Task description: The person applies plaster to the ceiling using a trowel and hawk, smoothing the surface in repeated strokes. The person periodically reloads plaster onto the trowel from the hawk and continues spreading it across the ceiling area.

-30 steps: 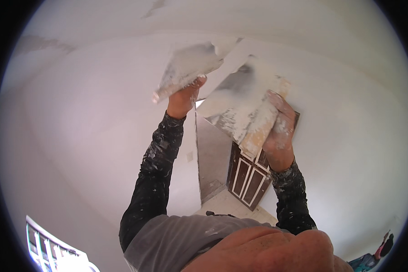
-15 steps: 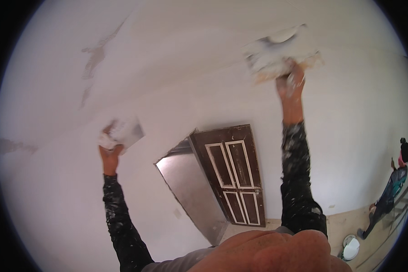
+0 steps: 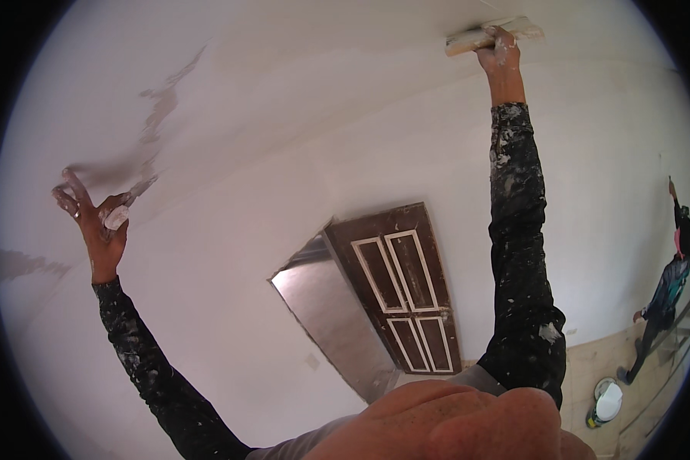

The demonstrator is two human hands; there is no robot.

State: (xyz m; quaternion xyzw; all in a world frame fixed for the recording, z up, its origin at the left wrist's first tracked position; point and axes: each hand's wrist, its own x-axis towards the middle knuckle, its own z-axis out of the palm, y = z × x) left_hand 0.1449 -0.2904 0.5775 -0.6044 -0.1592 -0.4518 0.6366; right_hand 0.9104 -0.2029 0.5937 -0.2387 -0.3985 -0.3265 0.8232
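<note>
My right hand (image 3: 503,60), stretched high, grips a wide flat trowel (image 3: 464,41) whose face lies against or close to the pale ceiling (image 3: 314,69). White compound smears its fingers. Over on the left, my left hand (image 3: 102,230) holds a putty knife by its whitish handle end (image 3: 117,218). Thumb and some fingers close on the knife, while other fingers stretch upward near the ceiling. The knife's blade is seen nearly edge-on. Close by, a jagged grey-brown patch (image 3: 161,107) marks the pale surface.
Below, a dark brown panelled door (image 3: 406,295) stands beside a doorway (image 3: 322,307). A co-worker (image 3: 671,284) at the far right reaches up the wall near steps or a ladder (image 3: 681,330). A bucket (image 3: 607,402) is on the floor. Another grey patch (image 3: 27,264) lies left.
My right hand has moved up with the trowel, now tilted edge-on. My left hand has gone left and slightly up with the knife turned. The co-worker's arm has risen.
</note>
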